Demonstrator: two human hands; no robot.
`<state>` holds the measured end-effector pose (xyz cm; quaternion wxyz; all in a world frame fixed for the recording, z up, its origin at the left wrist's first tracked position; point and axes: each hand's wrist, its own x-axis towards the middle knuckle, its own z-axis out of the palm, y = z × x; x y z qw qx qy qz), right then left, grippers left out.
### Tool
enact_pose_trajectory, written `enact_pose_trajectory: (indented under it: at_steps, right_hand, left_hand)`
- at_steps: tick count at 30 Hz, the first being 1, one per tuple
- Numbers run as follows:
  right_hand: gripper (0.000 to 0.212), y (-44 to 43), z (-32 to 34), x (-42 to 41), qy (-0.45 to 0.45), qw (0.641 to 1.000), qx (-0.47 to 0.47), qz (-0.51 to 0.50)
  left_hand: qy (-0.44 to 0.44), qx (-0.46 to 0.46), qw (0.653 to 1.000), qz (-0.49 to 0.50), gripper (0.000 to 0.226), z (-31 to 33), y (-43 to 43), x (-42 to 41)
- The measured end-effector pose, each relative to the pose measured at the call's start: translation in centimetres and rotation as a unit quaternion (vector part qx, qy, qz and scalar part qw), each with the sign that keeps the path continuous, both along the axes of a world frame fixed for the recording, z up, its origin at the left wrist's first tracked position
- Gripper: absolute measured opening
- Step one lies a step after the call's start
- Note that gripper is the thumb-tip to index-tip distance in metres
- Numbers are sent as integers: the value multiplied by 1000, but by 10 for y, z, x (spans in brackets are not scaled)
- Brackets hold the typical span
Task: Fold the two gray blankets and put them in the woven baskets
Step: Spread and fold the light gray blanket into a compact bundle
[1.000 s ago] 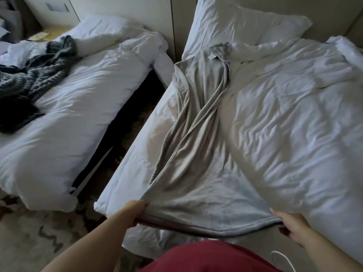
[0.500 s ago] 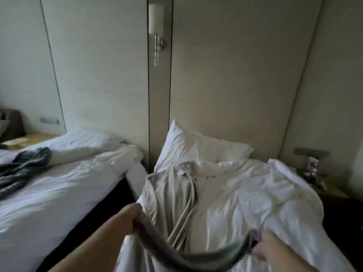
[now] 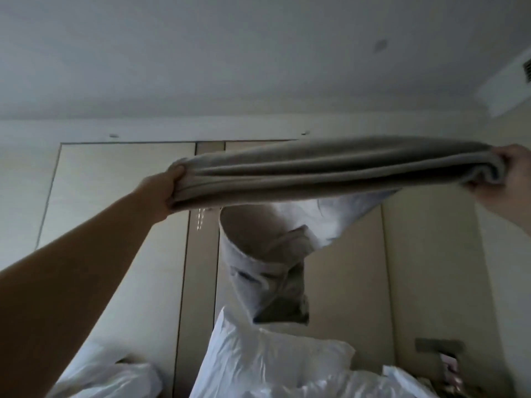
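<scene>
- Gray cloth filled the upper middle of the view: one gray blanket [image 3: 330, 170] was stretched high in the air between the two hands, in front of the panelled wall [image 3: 120, 191] and well above the bed [image 3: 316, 387].
- The left hand [image 3: 161, 193], on the left, gripped one end of the top edge, its fingers curled round a bunch of folds. The right hand [image 3: 500, 179], on the right, gripped the other end in the same way, with cloth gathered in its fist.
- The rest of the blanket hung down from the middle as a twisted tail [image 3: 267, 271]. Its low end was just above the white pillow [image 3: 267, 357] and, as far as I could tell, did not touch it.
- I judged the step to be the opening-out of the first blanket, before any real fold; the cloth was bunched, not flat.
- The next move would call for the tail to fall straight so that the edges could be matched. Then the two held ends could be brought together for a first fold.
- No woven basket and no second blanket were in view, so most of the task was not yet done.
</scene>
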<state>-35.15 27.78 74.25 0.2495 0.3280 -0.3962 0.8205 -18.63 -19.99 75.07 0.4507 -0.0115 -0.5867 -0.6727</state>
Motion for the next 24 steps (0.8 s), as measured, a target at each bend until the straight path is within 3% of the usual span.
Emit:
enact_pose_trajectory:
  at_steps: [2,4,8,9,10,12,16,19,23,24]
  right_hand:
    - [27,7,-38,0,-68,998,-10,14]
    - [20,13,-92,10,-184,982,12,36]
    - [19,27,-209,15,-332,936,-80,89]
    - [11,27,-241,22,-364,922,-80,101]
    - [6,27,-274,36,-395,915,-63,61]
    - [21,25,-346,63,-456,889,26,-14]
    - [34,39,-470,141,-601,787,133,-38]
    - [27,54,-567,208,-691,692,206,-34]
    - [32,72,-666,288,-789,553,263,-37]
    - [31,73,-685,309,-807,529,262,-38]
  left_hand:
    - [-38,8,999,9,39,-38,-2,-10]
    - [-107,10,994,11,41,-88,-2,-19]
    - [-268,41,962,14,48,-210,4,-23]
    - [-310,44,949,25,47,-244,9,-20]
    - [-355,35,934,35,46,-281,14,-15]
    - [-447,12,892,58,46,-361,26,2]
    - [-613,-9,788,55,38,-516,54,71]
    - [-718,-51,694,-11,40,-611,73,132]
    - [-781,-10,614,-116,10,-684,99,213]
    - [-792,-13,597,-132,11,-696,106,228]
